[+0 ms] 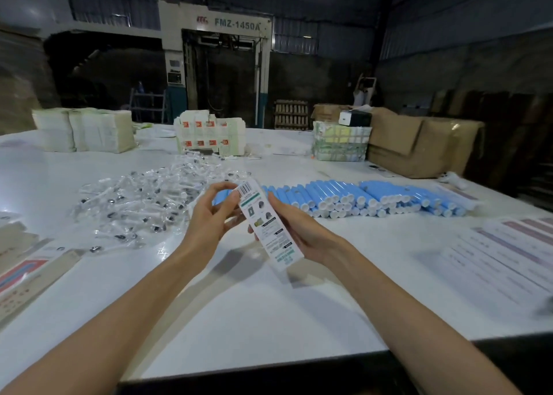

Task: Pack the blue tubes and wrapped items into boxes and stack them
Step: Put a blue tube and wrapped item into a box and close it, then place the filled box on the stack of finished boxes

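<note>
I hold a long white printed box (267,226) above the white table (269,305), its barcode end pointing away from me. My right hand (294,233) grips its lower half from the right. My left hand (213,215) pinches the top end from the left. Rows of blue tubes (359,198) with white caps lie just behind the box, stretching to the right. A heap of clear-wrapped items (143,203) lies to the left of my left hand.
Flat unfolded boxes (30,272) lie at the left edge. Printed sheets (508,254) lie at the right. Stacks of flat cartons (86,130), (209,136), a strapped bundle (339,145) and brown cardboard boxes (419,146) line the table's far side.
</note>
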### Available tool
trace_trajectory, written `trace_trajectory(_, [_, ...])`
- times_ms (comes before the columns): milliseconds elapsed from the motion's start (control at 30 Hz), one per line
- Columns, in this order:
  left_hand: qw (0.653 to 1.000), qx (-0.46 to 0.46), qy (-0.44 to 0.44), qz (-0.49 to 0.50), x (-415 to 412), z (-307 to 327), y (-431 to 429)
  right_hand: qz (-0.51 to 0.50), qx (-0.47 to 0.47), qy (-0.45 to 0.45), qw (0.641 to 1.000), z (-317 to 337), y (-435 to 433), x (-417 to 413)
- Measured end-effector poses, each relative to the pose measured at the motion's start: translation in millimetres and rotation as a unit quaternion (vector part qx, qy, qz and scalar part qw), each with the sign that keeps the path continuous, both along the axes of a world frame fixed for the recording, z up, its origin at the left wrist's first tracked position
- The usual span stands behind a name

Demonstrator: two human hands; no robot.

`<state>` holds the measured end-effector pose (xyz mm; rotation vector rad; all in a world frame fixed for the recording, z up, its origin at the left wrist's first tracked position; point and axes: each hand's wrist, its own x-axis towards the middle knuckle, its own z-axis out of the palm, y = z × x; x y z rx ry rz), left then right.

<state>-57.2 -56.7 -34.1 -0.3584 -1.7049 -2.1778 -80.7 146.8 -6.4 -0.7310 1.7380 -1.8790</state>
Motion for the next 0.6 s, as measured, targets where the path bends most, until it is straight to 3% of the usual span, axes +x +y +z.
trace_trajectory(200, [0.989, -0.149, 0.017, -0.015, -0.8, -15.6, 7.4, -0.066, 0.052, 0.026, 0.996, -12.8, 21.6, 14.6])
trace_trajectory(333, [0.943, -0.326, 0.046, 0.050, -2.3, -29.9, 8.4, -0.177, 0.170, 0.106, 0.964, -8.0, 53.1, 21.4])
trace_trajectory(467, [0.899, -0.429, 0.081, 0.021, -1.5, -39.2, 4.9, -0.314, 0.259, 0.226, 0.885, 16.3, 120.3, 28.0])
trace_trajectory(600, [0.878, -0.462, 0.118, 0.023, 0.4, -36.9, 8.3, -0.421, 0.424, 0.301, 0.743, 28.2, 193.8, 34.9])
